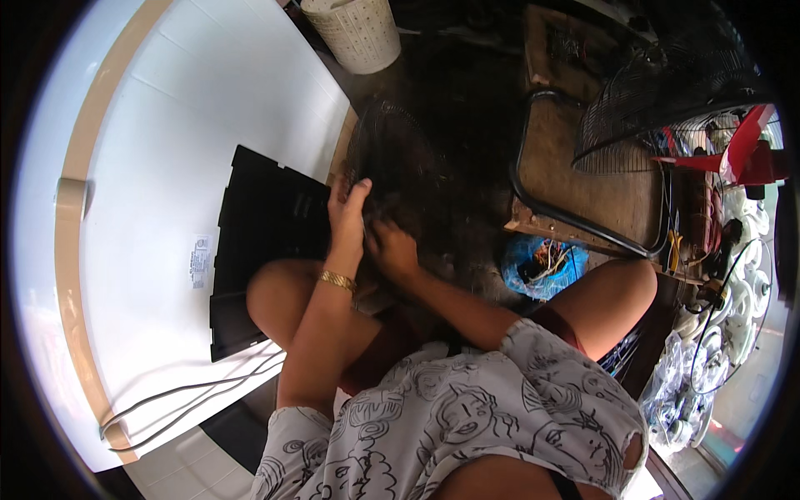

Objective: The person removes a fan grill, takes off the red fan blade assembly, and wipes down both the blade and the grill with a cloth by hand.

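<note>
My left hand (347,209), with a gold-coloured watch or bracelet at the wrist, grips the rim of a dark round wire fan grille (390,140). Its thumb lies on the near side, and the fingers are partly hidden behind the rim. Just right of it, my right hand (394,249) has bent fingers at the lower edge of the grille; blur and shadow hide whether they close on it. The grille stands tilted over the dark floor between my bent knees. Left of the hands is a black panel (269,212) on a large white appliance (206,81).
Brown tape and a grey cable (187,384) run along the appliance. A white perforated basket (356,34) stands ahead. To the right are a wooden board (562,169) with a black tube frame, a larger fan grille (625,119), red fan blades (740,150), and a blue bag (519,265) holding wires.
</note>
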The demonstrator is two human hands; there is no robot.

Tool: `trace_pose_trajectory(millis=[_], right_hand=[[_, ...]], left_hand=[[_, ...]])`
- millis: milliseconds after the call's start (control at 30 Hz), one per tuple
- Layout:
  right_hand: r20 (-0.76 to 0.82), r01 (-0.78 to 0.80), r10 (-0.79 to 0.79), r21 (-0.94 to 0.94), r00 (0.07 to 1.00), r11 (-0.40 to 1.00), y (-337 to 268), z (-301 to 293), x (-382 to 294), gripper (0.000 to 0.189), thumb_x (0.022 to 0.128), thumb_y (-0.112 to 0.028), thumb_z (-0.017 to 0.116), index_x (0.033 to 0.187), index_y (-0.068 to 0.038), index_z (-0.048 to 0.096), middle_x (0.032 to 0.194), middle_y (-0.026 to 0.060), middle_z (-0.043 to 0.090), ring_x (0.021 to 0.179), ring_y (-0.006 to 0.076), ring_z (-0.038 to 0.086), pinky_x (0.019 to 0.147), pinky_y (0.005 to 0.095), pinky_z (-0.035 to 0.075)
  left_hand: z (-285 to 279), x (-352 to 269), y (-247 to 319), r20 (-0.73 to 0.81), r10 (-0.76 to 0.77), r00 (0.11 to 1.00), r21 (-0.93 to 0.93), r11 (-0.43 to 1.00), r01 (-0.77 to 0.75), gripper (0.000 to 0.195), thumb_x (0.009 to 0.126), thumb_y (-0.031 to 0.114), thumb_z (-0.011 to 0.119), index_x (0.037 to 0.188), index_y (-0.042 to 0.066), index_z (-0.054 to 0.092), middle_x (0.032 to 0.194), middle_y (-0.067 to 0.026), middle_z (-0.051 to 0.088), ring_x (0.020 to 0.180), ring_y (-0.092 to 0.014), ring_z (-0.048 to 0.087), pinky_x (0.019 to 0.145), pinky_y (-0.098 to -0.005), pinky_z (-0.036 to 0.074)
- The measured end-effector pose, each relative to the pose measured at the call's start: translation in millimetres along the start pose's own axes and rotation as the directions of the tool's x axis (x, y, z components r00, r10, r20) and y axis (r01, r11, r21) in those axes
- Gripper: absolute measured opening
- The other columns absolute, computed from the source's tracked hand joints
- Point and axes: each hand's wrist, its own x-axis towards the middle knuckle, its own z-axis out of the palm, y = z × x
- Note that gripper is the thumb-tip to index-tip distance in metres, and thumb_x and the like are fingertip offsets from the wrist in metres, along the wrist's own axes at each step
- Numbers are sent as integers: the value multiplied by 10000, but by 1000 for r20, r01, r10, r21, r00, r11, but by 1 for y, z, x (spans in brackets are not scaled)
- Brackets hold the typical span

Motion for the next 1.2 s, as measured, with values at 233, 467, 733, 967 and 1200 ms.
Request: trace_pose_trajectory(millis=[233, 467, 733, 967, 1200], right_hand=[[-157, -165, 146, -115, 977, 980, 41, 8, 58, 209, 867, -244, 591, 1011, -93, 599, 981, 181, 611, 804, 411, 628, 677, 491, 517], [-151, 99, -83, 104, 985, 990, -12, 7, 21, 189, 881, -265, 577, 972, -100, 590, 982, 199, 601, 806, 404, 622, 698, 496, 504], [-191, -324, 298, -124, 935, 938, 60, -27, 98, 288, 919, -334, 542, 1035, -78, 601, 1037, 197, 625, 859, 388, 640, 739, 495, 490], [-303, 85, 41, 392, 952, 916, -33, -19, 47, 163, 892, -202, 561, 969, -62, 596, 1031, 201, 569, 894, 424, 576, 733, 464, 474], [-270, -513, 471, -108, 839, 851, 104, -1, 97, 276, 890, -98, 506, 1160, -42, 502, 1011, 221, 620, 903, 404, 622, 749, 435, 509]], left_hand=[[-4, 11, 6, -67, -156, 986, 80, 984, 161, 348, 847, 209, 646, 1114, 5, 554, 1014, -17, 554, 940, -112, 508, 857, -269, 407], [-5, 7, -1, 16, -82, 997, 3, 997, 82, 333, 845, 259, 682, 1040, 18, 559, 950, -22, 540, 892, -104, 489, 805, -254, 400], [3, -5, -6, 222, -3, 975, 41, 999, -7, 741, 859, 229, 654, 1445, 10, 258, 1322, -125, 478, 1197, -203, 478, 1028, -310, 362], [-8, -4, -20, 184, -19, 983, -85, 996, 35, 797, 851, 225, 599, 1490, 15, 172, 1360, -141, 453, 1215, -214, 469, 1048, -327, 349], [23, -13, -20, 273, 35, 961, -32, 999, -27, 838, 827, 204, 625, 1491, 5, 156, 1449, -160, 358, 1303, -241, 399, 1093, -330, 294]])
